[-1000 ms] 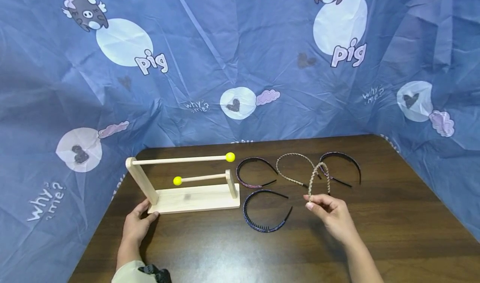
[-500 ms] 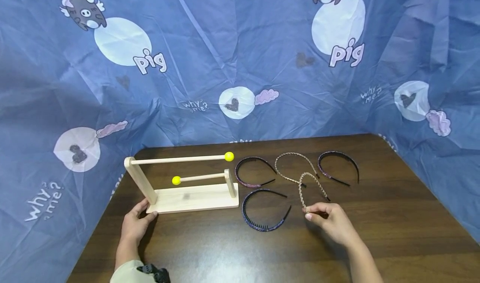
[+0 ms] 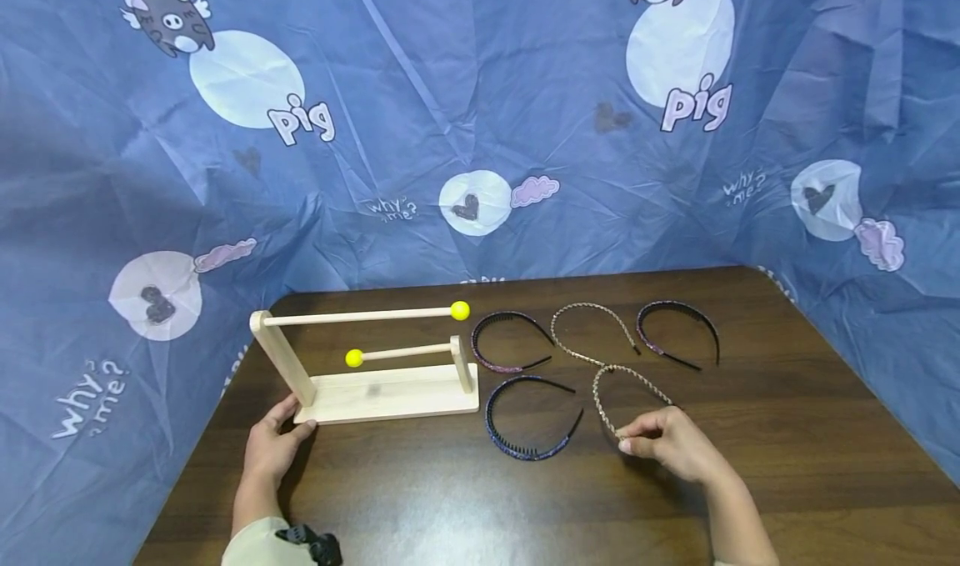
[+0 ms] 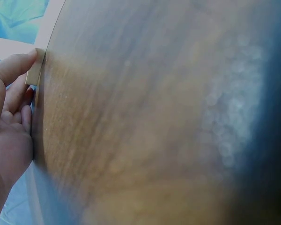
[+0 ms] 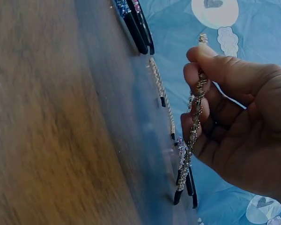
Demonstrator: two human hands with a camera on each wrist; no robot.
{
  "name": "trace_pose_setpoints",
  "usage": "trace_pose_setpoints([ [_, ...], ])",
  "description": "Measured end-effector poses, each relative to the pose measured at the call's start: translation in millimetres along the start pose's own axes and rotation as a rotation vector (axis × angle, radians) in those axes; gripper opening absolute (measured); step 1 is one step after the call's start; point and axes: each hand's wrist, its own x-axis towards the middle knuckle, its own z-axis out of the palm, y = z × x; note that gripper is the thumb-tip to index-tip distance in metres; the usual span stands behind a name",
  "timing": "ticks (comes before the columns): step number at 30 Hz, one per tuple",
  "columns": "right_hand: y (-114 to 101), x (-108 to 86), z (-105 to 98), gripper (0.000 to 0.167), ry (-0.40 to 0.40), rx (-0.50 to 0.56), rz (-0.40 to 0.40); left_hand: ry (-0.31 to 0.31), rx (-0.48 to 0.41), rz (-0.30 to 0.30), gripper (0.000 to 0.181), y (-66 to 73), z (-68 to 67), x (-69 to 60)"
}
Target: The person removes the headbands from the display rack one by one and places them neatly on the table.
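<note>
At the left end of the wooden stand (image 3: 382,395), my left hand (image 3: 270,453) grips a corner of the base; in the left wrist view the thumb (image 4: 16,65) lies on that corner and the other fingers are partly hidden. The stand has two bars with yellow ball ends. My right hand (image 3: 671,445) pinches a gold braided headband (image 3: 600,391) between thumb and fingers, tilted low above the table. Its black tip shows in the right wrist view, where the gold headband (image 5: 192,136) runs past the fingers. Just behind it lies another gold braided headband (image 3: 573,308).
On the brown table (image 3: 450,508) lie a blue-black toothed headband (image 3: 491,420), a pink-black one (image 3: 487,364) beside the stand, and a dark one with pink (image 3: 701,316) at the right back. A blue printed cloth (image 3: 480,116) hangs behind the table.
My right hand has brought the gold headband down toward the table and slightly nearer me, tilting it from upright to nearly flat. My left hand stays on the stand's base.
</note>
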Motion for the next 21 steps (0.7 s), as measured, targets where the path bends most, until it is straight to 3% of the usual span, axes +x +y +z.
trace_pose_setpoints([
  [13, 12, 12.5, -1, 0.016, -0.134, 0.013, 0.056, 0.007, -0.002, 0.001, 0.058, -0.2, -4.5, -0.2],
  [21, 18, 12.7, 0, 0.016, -0.146, 0.008, 0.074, 0.0, -0.004, -0.001, 0.058, 0.7, -1.2, -0.8],
])
